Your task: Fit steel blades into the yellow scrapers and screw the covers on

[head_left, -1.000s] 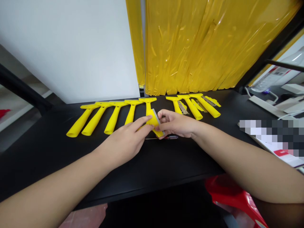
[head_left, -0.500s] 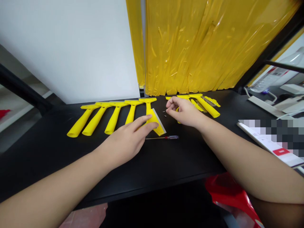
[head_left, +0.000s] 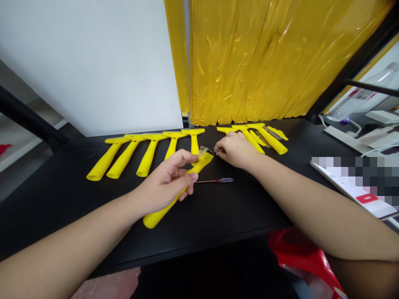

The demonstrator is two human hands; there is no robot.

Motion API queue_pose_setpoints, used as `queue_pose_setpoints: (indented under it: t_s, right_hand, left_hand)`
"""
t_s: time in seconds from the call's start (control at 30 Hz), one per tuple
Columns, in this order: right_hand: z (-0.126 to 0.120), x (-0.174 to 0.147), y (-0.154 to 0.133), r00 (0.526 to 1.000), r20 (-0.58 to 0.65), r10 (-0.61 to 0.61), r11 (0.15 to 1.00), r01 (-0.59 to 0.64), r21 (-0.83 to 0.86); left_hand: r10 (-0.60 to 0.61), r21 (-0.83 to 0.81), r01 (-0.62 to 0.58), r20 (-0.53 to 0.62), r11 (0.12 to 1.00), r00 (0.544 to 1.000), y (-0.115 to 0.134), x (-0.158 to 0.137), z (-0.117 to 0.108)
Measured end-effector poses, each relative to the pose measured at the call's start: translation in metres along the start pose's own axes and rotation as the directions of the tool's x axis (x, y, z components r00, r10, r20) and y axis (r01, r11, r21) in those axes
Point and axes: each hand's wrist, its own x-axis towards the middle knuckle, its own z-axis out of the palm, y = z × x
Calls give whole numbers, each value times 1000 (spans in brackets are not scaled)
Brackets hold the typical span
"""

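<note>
My left hand is wrapped round a yellow scraper, its handle toward me and its blade end tilted up toward the right. Close to that blade end, my right hand is low over the table with thumb and fingers pinched together. A tiny metal screw shows at its fingertips. Below the hands lies a screwdriver with a clear handle, its shaft partly behind my left fingers. Several more yellow scrapers lie in a row to the left.
Right of the row are yellow scraper handles and a loose yellow plate with a blade. A tablet-like screen lies at the right edge, near a power strip. A white panel and yellow plastic sheeting stand behind.
My left hand has picked up the scraper and turned it over. My right fingers have closed and lowered to where two small screws lay.
</note>
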Motion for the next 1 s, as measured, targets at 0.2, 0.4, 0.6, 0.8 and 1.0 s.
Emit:
queue_pose_setpoints:
  t_s: [0.2, 0.4, 0.6, 0.8, 1.0]
  right_hand:
    - [5, 0, 4, 999, -8, -50, 997, 49, -53]
    - [-5, -4, 12, 993, -81, -88, 986, 98, 134]
    - [-19, -19, -2, 976, -211, 58, 606, 134, 784]
    - [-13, -23, -19, 973, -217, -81, 495, 228, 838]
    - [-10, -19, -20, 917, -372, -143, 621, 376, 687]
  left_hand:
    - [-143, -417, 119, -27, 901, 989, 7, 7, -1]
    - [-256, -576, 158, -93, 802, 962, 4, 15, -11]
    - [-276, -587, 166, -103, 792, 956, 6, 14, -13]
    - [-297, -584, 177, -115, 792, 948, 6, 15, -11]
    - [-286, -579, 195, -68, 791, 956, 5, 14, -11]
